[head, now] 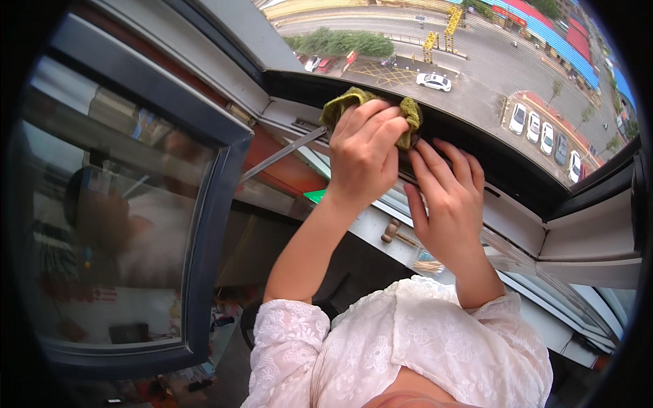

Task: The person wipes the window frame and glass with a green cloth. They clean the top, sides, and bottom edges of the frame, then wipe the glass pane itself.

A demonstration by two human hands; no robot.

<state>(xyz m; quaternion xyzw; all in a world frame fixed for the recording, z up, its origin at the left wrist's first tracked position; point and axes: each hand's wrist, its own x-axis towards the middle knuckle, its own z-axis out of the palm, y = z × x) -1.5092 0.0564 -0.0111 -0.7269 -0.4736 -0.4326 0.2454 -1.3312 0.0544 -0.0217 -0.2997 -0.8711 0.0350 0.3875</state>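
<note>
My left hand (365, 143) grips a crumpled olive-green cloth (348, 102) and presses it onto the bottom of the window frame (459, 143). The cloth bulges out on both sides of the fingers. Just to the right, my right hand (449, 194) rests its fingertips on the same dark and white frame, fingers spread, with nothing visible in it. Its fingertips lie close to the cloth's lower right edge. A metal stay arm (285, 153) runs from the frame, left of my left wrist, to the open window sash (204, 245).
The glazed sash swings inward at left, its glass showing reflections. Below my arms, a white sill (375, 229) carries a wooden mallet (391, 231) and a bundle of thin sticks (427, 265). Beyond the opening, far below, are a street and parked cars (533, 127).
</note>
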